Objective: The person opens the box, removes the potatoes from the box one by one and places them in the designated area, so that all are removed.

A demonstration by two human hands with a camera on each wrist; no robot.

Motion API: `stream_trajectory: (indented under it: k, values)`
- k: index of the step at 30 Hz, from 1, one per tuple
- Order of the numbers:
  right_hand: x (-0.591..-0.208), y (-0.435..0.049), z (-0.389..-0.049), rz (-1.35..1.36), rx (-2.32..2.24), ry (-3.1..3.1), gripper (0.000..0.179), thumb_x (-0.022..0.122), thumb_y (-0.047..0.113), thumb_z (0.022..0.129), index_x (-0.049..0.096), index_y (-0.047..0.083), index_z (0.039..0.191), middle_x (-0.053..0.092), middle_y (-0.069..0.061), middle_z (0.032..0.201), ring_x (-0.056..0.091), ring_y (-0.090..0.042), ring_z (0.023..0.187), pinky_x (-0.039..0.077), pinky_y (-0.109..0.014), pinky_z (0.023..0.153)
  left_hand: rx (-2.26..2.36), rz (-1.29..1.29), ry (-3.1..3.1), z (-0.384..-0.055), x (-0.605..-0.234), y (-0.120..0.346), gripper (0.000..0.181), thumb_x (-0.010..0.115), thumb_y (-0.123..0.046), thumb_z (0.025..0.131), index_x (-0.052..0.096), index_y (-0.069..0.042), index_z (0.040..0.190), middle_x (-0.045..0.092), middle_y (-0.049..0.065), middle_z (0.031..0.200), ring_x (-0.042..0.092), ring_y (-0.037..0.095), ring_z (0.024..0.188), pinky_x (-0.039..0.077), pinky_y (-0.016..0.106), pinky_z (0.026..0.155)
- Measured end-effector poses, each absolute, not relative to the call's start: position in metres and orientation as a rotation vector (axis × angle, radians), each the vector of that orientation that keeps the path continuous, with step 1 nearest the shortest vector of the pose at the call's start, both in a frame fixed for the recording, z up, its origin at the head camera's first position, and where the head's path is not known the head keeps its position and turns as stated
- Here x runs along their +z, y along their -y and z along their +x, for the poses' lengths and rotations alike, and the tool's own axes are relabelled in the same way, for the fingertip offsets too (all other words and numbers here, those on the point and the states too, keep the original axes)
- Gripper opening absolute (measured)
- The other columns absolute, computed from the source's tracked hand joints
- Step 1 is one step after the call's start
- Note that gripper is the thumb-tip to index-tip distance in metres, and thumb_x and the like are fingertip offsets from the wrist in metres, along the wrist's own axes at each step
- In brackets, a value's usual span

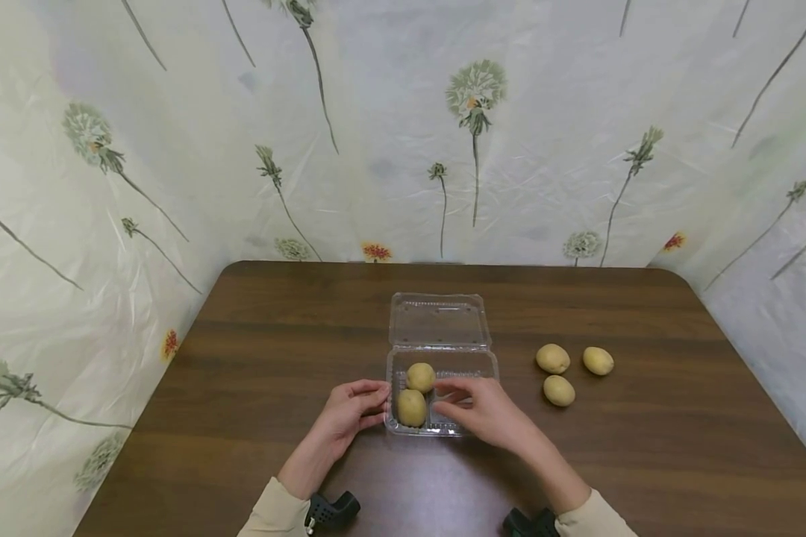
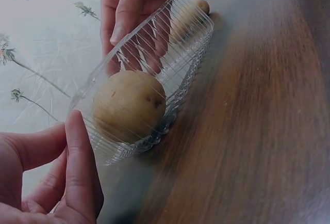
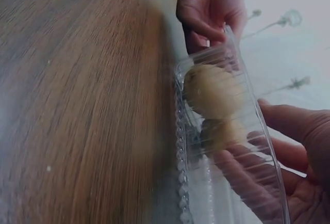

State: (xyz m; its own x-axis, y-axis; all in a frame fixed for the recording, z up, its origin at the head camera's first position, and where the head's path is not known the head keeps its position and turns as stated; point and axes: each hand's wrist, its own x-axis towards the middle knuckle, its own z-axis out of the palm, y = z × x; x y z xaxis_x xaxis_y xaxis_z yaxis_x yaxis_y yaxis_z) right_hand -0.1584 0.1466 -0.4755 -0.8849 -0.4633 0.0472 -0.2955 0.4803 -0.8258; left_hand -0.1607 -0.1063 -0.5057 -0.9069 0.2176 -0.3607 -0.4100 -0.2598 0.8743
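Note:
A clear plastic clamshell container [image 1: 443, 429] stands on the table with its lid folded back. Two potatoes lie in its left part: a nearer potato [image 1: 412, 408] and a farther potato [image 1: 420, 377]. At the left rim, my left hand [image 1: 349, 410] pinches the container's edge between thumb and fingers. My right hand [image 1: 486, 410] reaches over the right side of the container, its fingers spread and slightly bent with nothing between them. Its fingertips are close to the farther potato; contact is hard to tell. The right wrist view shows these fingers [image 3: 247, 175] inside the container, behind the clear wall.
Right of the container, three more potatoes sit on the brown wooden table [image 1: 275, 358]: an upper-left potato [image 1: 553, 359], a right potato [image 1: 598, 361] and a lower potato [image 1: 559, 391]. A sheet with dandelion prints [image 1: 403, 149] hangs behind and beside the table.

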Motion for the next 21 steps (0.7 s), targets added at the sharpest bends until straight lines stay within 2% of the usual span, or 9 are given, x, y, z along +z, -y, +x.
stream_trajectory:
  k: [9, 21]
  values:
    - [-0.476, -0.138, -0.163, -0.649, -1.322, -2.531, 0.033, 0.07, 0.03, 0.092, 0.07, 0.008, 0.117, 0.07, -0.007, 0.112, 0.069, -0.016, 0.092, 0.056, -0.027, 0.075, 2.211, -0.229, -1.613, -0.16, -0.505, 0.106, 0.028, 0.068, -0.004, 0.091, 0.062, 0.012, 0.114, 0.067, 0.005, 0.083, 0.065, 0.012, 0.074, 0.058, 0.026, 0.068]
    - [-0.482, -0.126, -0.168, -0.737, -1.326, -2.524, 0.031, 0.069, 0.028, 0.093, 0.069, 0.007, 0.115, 0.072, -0.003, 0.101, 0.069, -0.016, 0.088, 0.056, -0.028, 0.077, 2.194, -0.228, -1.621, -0.16, -0.505, 0.106, 0.03, 0.066, -0.004, 0.092, 0.06, 0.013, 0.117, 0.067, 0.004, 0.083, 0.065, 0.012, 0.075, 0.057, 0.025, 0.068]
